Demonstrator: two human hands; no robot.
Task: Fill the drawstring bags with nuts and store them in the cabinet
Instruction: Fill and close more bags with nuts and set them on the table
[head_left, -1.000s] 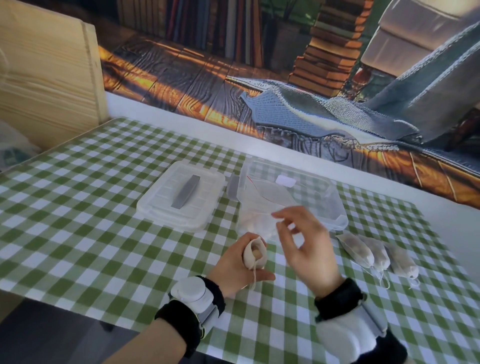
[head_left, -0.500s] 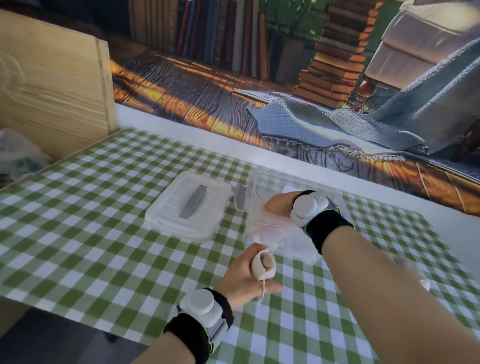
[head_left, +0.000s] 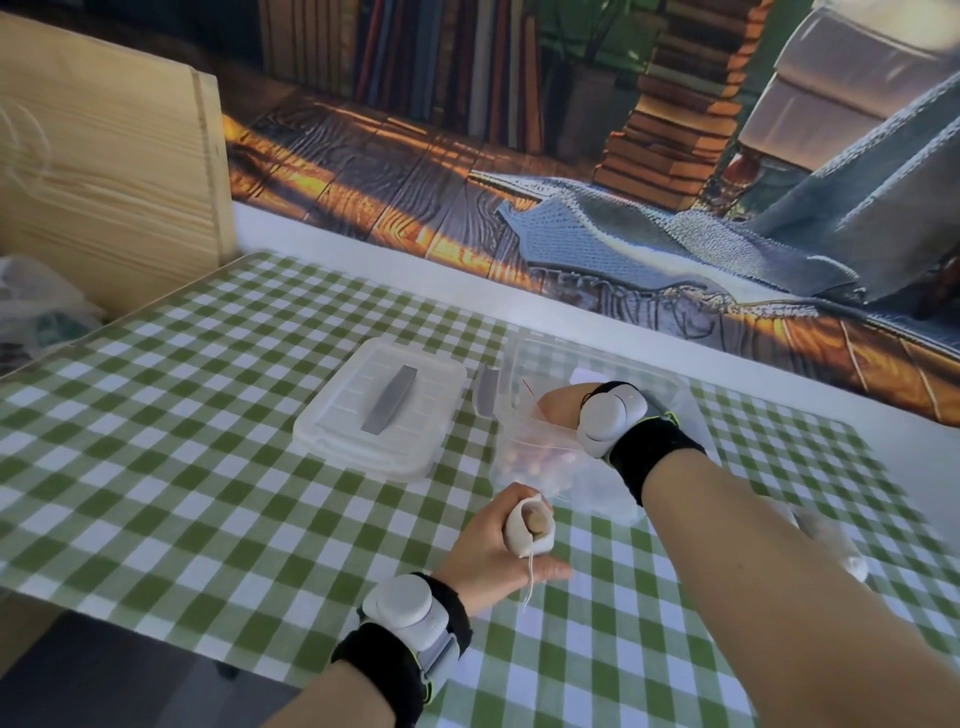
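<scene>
A table under a green-and-white checked tablecloth stands against a printed backdrop of stacked books, a plank floor and a knitted blanket.

Near the front edge, the small white cloth drawstring bag sits upright in the left hand. The fingers are wrapped round it, its mouth is open upward, and a brown nut shows at the opening. Its thin white cord dangles past the thumb.

Just beyond, the right hand reaches down into a crumpled clear plastic bag that holds a heap of pale brown nuts. The fingers are hidden inside it, so I cannot tell whether they grasp anything. That plastic bag lies in a clear rectangular plastic box.

Beside the box, to its left, lies a clear plastic lid with a grey bar handle on top.

Each wrist wears a black strap with a white puck: left, right.

Behind the right forearm lie pale blurred shapes, too smeared to identify.

At far left a pale wooden cabinet panel stands at the table's edge, with a crumpled plastic sack below it.
</scene>
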